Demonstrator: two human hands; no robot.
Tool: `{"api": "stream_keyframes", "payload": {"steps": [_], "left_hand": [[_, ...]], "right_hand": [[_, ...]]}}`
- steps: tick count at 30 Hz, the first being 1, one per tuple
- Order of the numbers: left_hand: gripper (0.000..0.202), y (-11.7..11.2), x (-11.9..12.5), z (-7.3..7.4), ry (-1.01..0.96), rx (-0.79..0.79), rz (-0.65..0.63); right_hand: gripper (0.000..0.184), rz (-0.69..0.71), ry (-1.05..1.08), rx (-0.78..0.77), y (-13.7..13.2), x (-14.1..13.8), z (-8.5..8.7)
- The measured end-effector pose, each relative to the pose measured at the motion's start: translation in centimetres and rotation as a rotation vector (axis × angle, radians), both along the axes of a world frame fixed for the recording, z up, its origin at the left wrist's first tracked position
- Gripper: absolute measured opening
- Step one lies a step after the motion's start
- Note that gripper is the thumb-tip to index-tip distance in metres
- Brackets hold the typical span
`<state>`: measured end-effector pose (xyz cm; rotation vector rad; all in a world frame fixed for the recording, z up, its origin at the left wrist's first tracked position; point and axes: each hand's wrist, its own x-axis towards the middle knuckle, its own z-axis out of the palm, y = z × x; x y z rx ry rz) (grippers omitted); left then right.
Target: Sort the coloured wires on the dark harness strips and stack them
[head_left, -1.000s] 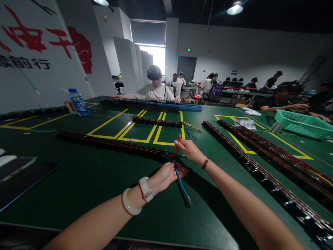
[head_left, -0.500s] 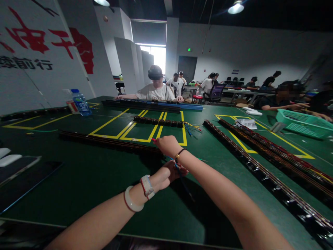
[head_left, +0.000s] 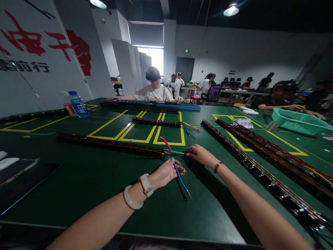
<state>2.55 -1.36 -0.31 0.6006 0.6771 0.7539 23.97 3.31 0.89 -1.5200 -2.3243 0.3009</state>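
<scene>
A long dark wiring bundle [head_left: 111, 144] lies across the table, and a red wire, a green one and a blue one come out of its right end. The blue wire [head_left: 181, 178] passes between the thumb and loosely curled fingers of my left hand [head_left: 166, 172], its metal lug hanging free toward me. To the right, my right hand [head_left: 201, 154] pinches the tip of the green wire [head_left: 177, 152], which is drawn out nearly straight. The short red wire [head_left: 168, 146] bends upward and away, touched by neither hand.
A shorter bundle [head_left: 157, 122] with coloured wire ends lies beyond, inside yellow tape. Long bundles [head_left: 247, 159] run along the right, near a green basket [head_left: 299, 121]. A water bottle [head_left: 78, 104] stands at left; dark flat panels [head_left: 28, 187] lie nearer. A person [head_left: 153, 88] sits opposite.
My right hand has let go of the red wire, moved right and taken the green wire's tip. The red wire now stands bent upward. My left hand stays by the blue wire.
</scene>
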Motion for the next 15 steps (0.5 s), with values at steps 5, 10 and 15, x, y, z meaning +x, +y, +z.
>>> {"api": "stream_keyframes", "payload": {"steps": [5, 10, 15], "left_hand": [[0.024, 0.0, 0.0, 0.1, 0.111, 0.015, 0.007], [0.014, -0.5, -0.1, 0.2, 0.225, 0.100, 0.034], [0.017, -0.5, -0.4, 0.2, 0.455, 0.202, -0.030]], "right_hand": [[0.024, 0.006, 0.054, -0.175, 0.3, 0.4, -1.0], [0.022, -0.001, 0.085, -0.168, 0.3, 0.2, -1.4], [0.021, -0.003, 0.074, -0.113, 0.0, 0.1, -1.8]]}}
